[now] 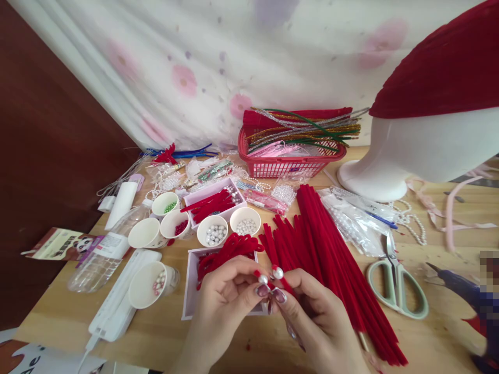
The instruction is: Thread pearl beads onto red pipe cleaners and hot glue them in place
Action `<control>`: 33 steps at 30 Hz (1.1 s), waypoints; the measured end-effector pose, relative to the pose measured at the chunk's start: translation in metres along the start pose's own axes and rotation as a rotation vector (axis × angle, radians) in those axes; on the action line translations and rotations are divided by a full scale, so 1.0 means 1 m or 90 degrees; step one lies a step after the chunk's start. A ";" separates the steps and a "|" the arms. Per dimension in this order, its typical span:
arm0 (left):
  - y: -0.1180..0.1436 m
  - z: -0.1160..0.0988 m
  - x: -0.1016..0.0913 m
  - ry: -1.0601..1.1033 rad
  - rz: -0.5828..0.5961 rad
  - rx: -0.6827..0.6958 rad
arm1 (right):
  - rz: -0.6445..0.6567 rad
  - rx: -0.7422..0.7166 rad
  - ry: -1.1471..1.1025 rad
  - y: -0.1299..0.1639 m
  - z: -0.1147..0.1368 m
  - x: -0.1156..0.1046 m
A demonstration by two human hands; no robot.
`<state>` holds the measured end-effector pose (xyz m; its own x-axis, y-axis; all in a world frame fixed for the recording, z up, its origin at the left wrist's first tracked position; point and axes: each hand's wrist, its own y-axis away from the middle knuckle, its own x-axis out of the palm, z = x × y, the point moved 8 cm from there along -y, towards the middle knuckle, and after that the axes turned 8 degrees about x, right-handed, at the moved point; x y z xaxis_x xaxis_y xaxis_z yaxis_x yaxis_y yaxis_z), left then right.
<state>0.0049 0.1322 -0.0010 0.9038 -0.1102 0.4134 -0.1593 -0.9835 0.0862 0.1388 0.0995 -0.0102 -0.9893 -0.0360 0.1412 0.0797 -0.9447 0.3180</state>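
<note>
Nearest the camera, two hands meet low in the middle, over the worktop (163, 332). The left hand (224, 304) and the right hand (315, 317) both pinch a short red stem (281, 283) with their fingers (262, 290) closed tight on it. Two pearls (277, 272) sit at its upper ends, just above the fingertips.

From left to right: a clear bottle (103, 254) lies on its side. A white case (117, 298) lies beside a cup (146, 285) that has beads inside. Further back, more cups (212, 231) hold green, red and pearl beads. A pink tray (191, 296) under the left hand holds looped red stems. A long bundle (335, 259) of red stems runs from the middle towards the lower right. Behind it stands a red basket (288, 161) of glitter stems. Scissors (395, 283) lie to the right of the bundle. A white head form (413, 156) wears a red cap.

The work probably goes best with the pinch kept close under the pearls, so that they stay seated while the stem is twisted.
</note>
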 end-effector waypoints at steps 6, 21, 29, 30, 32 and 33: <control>-0.004 -0.005 -0.001 -0.068 0.037 0.043 | 0.018 0.076 -0.078 -0.002 -0.005 0.005; -0.008 -0.001 0.007 -0.105 -0.008 0.072 | 0.062 0.026 0.039 -0.002 -0.003 0.007; -0.019 -0.045 -0.016 -0.361 -0.045 0.064 | 0.101 0.039 0.081 -0.006 -0.017 0.000; -0.025 -0.063 -0.019 -0.459 -0.066 0.092 | 0.100 0.044 0.081 -0.008 -0.020 -0.002; -0.040 -0.094 -0.011 -0.656 -0.041 0.184 | 0.078 0.057 0.061 -0.012 -0.025 -0.009; -0.050 -0.100 -0.003 -0.770 -0.009 0.201 | 0.061 0.059 0.044 -0.013 -0.027 -0.012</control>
<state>-0.0300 0.1960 0.0840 0.7165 0.0035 -0.6976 -0.1959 -0.9587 -0.2060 0.1465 0.1037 -0.0410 -0.9824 -0.1500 0.1113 0.1820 -0.9021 0.3913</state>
